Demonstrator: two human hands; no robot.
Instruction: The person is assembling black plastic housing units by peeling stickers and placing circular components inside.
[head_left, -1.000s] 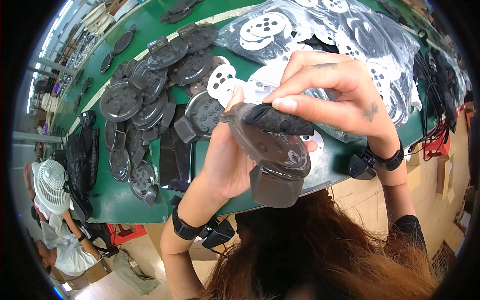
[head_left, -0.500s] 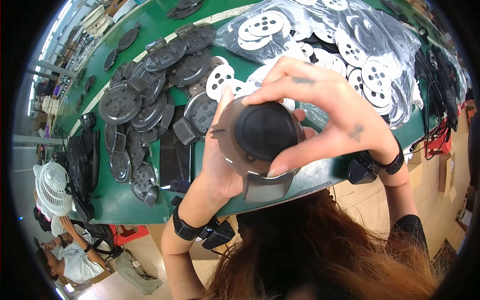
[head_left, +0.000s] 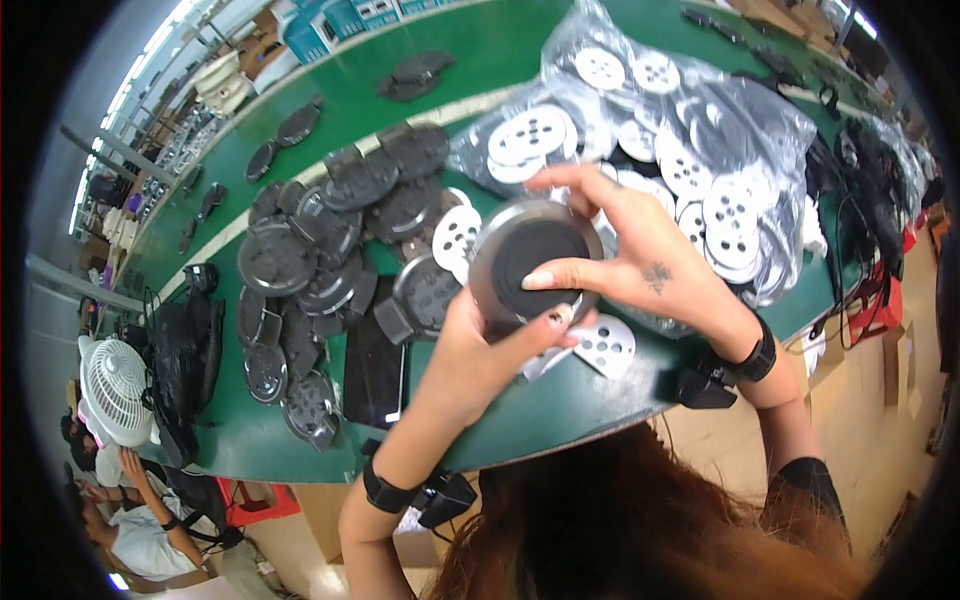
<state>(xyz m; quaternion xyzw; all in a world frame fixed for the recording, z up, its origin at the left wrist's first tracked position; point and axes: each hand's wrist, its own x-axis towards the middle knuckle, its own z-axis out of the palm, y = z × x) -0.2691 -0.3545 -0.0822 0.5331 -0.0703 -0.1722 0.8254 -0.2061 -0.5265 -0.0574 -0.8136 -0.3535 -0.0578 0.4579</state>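
Note:
Both my hands hold a round smoky-grey plastic housing with a black disc [head_left: 528, 248] in its middle, raised over the near part of the green table. My left hand [head_left: 470, 365] grips its lower left rim, the thumb reaching across the near edge. My right hand [head_left: 640, 255] clasps it from the right, its thumb pressed on the black disc. Part of the housing's rim is hidden by my fingers. White discs with holes [head_left: 608, 346] lie just below my hands, partly covered. Another white holed disc [head_left: 457, 236] is beside the housing's left edge.
A pile of smoky-grey round housings [head_left: 285, 258] lies to the left, near a dark flat tablet-like panel [head_left: 375, 375]. Clear plastic bags with white discs [head_left: 690, 165] cover the back right. A white fan [head_left: 115, 390] and a person [head_left: 150, 535] are at far left; black cables [head_left: 855, 200] at right.
The housing has turned in my hands, and its protruding tab no longer shows. My left thumb has come round to the front; my right thumb has moved onto the black disc. The view has shifted.

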